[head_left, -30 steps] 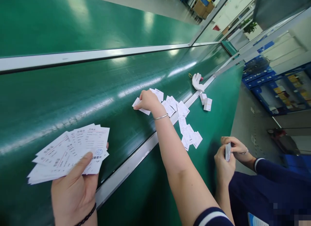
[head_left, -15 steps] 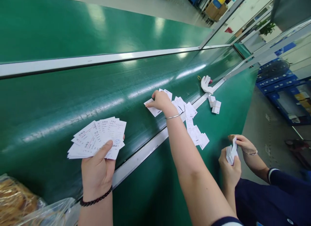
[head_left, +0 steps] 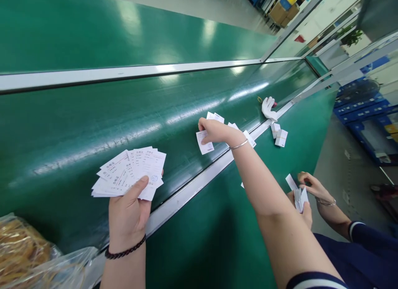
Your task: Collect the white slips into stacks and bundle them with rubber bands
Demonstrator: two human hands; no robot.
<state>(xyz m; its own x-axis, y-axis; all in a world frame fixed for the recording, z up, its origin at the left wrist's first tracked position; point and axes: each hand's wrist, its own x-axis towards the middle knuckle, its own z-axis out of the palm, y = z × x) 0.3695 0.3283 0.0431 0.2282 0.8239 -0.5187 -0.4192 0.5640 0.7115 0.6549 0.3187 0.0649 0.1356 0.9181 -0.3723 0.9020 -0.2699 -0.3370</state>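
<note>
My left hand [head_left: 129,214], with a dark braided bracelet, is closed on a fanned stack of white printed cards [head_left: 130,168], its thumb pressed on the front card near a blue round stamp. My right hand [head_left: 214,130], with a silver bangle, is farther off over the green surface. Its thumb lies on a single printed card [head_left: 207,148] and the other fingers are bent; how firmly they grip it cannot be seen. Just beyond that hand are more cards [head_left: 217,116]. My right forearm hides most of the cards on the near side of the metal strip.
A co-worker's hands [head_left: 314,187] hold a small stack of cards at right. Banded white bundles [head_left: 281,138] sit near a white glove [head_left: 268,108]. A clear bag of rubber bands [head_left: 23,247] stands at lower left. A metal strip [head_left: 192,189] crosses the green table [head_left: 199,247].
My right hand and the card under its thumb have shifted slightly right and nearer, the card turning a little. The co-worker has separated one card from their stack. My left hand keeps its fan.
</note>
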